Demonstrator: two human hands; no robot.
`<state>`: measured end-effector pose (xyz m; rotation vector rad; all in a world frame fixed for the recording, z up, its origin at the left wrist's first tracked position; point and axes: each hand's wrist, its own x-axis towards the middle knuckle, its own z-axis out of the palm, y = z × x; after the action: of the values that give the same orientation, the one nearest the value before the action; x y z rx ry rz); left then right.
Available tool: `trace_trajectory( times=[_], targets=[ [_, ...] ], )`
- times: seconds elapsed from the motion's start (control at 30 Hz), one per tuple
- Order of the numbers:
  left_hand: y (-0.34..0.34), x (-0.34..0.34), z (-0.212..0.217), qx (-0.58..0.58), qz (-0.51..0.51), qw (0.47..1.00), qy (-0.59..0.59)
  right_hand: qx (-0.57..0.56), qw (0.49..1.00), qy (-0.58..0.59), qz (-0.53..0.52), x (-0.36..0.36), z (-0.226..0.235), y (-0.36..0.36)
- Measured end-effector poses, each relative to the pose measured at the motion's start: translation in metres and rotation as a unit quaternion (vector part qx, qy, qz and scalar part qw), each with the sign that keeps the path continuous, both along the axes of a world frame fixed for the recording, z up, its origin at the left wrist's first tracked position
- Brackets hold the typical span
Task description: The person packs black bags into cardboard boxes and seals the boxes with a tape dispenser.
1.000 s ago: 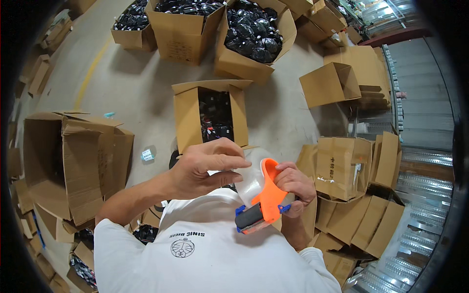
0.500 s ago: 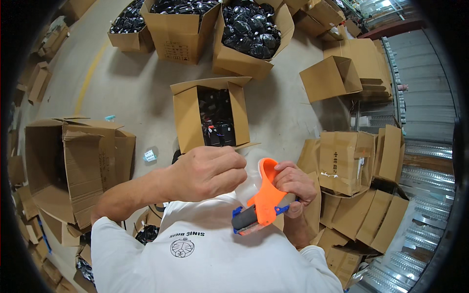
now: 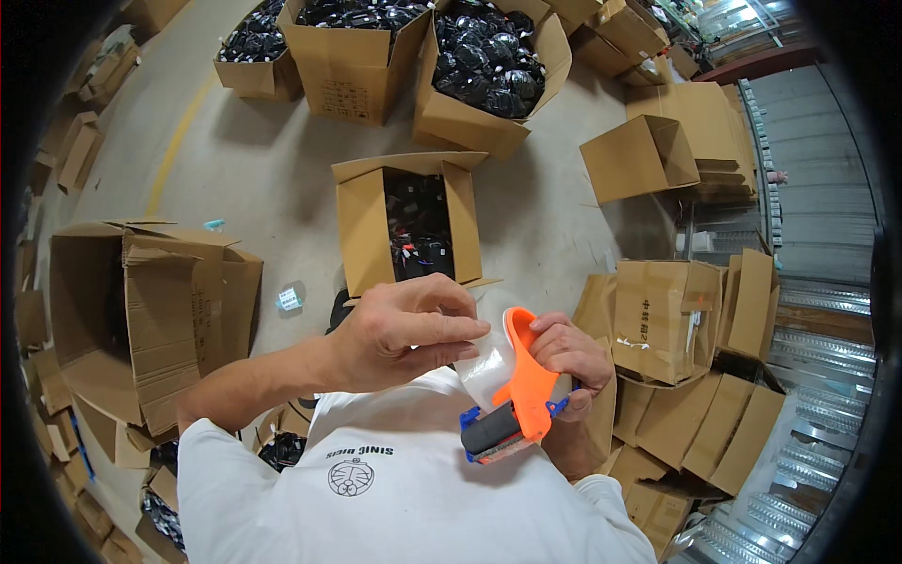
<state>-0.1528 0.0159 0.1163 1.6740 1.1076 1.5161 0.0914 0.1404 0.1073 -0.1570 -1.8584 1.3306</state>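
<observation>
Tape roll point(image 3: 489, 368) mostly hidden behind left hand point(image 3: 399, 331) and orange dispenser point(image 3: 526, 381)

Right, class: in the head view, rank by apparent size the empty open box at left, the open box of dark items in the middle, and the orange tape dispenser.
1. Empty open box
2. Middle box of dark items
3. Orange tape dispenser, smallest even though nearest the camera

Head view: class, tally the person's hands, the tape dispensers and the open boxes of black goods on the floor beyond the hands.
Hands: 2 (left hand, right hand)
Orange tape dispenser: 1
Open boxes of black goods: 4
Total: 7
</observation>
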Motion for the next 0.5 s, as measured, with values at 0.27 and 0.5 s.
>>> trace_trajectory(
  times=[0.27,0.5],
  targets=[
    [0.005,-0.008,0.002,0.075,0.004,0.995,0.060,0.001,1.000,-0.005,-0.009,-0.003,0.003,0.000],
    [0.006,-0.015,0.006,0.112,0.008,0.985,0.128,-0.003,1.000,-0.009,-0.003,-0.005,0.003,-0.002]
  ],
)
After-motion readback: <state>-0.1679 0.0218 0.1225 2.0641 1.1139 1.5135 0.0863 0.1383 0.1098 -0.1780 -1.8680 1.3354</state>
